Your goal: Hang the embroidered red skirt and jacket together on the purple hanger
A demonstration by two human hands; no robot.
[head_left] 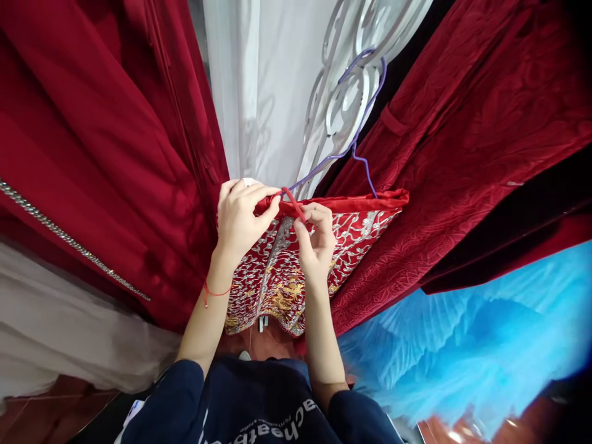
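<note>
A red skirt [289, 271] with silver and gold embroidery hangs in front of me from a purple wire hanger [365, 117]. Its plain red waistband [351, 203] runs along the top. My left hand [240, 216] is closed on the band's left part, thumb and fingers pinching the red cloth. A red cord [294, 202] loops up from the band between my hands. My right hand [317, 231] pinches the cord's lower end between thumb and fingertips. The skirt's far left edge is hidden behind my left hand and forearm.
The hanger hooks on a white scrolled metal frame [319, 117] before white drapery [282, 68]. Dark red garments hang at left [115, 135] and right [462, 142]. A bright blue fluffy garment [472, 339] lies low on the right, pale tulle [83, 320] low on the left.
</note>
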